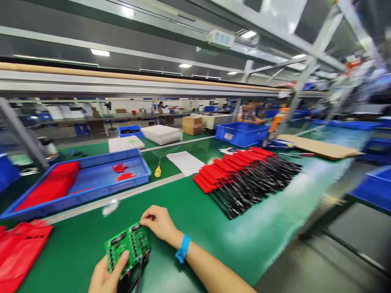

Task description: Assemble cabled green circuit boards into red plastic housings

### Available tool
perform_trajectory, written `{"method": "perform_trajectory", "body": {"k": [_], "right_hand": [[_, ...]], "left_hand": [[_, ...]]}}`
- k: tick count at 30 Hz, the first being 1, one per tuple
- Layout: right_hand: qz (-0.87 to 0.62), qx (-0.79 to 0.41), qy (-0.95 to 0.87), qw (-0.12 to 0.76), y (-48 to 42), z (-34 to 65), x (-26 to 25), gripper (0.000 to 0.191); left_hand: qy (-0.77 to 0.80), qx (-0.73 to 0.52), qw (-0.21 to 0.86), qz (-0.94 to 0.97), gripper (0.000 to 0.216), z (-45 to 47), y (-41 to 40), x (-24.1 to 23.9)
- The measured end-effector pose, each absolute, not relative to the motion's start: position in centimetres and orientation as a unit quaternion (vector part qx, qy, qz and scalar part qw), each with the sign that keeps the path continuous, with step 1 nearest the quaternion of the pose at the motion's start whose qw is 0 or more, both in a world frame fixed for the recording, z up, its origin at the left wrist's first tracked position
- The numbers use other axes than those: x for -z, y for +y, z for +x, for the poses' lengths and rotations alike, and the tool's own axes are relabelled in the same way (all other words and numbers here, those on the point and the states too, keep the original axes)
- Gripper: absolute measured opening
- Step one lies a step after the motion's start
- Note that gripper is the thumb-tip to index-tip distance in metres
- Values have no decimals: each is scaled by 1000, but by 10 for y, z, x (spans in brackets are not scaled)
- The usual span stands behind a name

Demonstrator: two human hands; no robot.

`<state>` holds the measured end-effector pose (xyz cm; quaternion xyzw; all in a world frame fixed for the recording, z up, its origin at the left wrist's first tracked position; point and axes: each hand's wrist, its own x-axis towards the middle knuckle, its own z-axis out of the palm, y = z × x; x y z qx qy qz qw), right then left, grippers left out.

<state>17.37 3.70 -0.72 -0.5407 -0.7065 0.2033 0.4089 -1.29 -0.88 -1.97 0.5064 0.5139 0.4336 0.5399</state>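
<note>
My left hand (105, 276) grips the near edge of a green circuit board (127, 245) low in the view, thumb pressed on its top face. Dark wires hang from the board beneath that hand. My right hand (159, 223), with a blue wristband (182, 248), pinches the board's far right corner with closed fingers. The board is tilted just above the green bench mat (214, 228).
A blue tray (91, 179) with red sheets sits at left, and more red sheets (18, 248) lie at the near left. A long row of red-and-black parts (244, 179) lies at right. A yellow-handled screwdriver (158, 170), paper, blue bins and cardboard lie beyond. Another person stands at the far bench.
</note>
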Motion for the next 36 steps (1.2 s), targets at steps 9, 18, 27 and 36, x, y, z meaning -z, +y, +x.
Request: {"method": "perform_trajectory", "body": {"k": [9, 18, 27, 36], "right_hand": [[-465, -271, -749, 386, 43, 167, 10, 20], [-500, -266, -775, 280, 149, 105, -8, 23], [-524, -183, -800, 226, 169, 89, -3, 16], [-373, -176, -864, 288, 99, 90, -16, 12]], "left_hand": [[489, -503, 572, 424, 51, -11, 4, 29], [494, -582, 582, 279, 53, -25, 21, 29], [490, -582, 576, 300, 49, -26, 21, 20], [492, -598, 559, 295, 59, -22, 21, 23]]}}
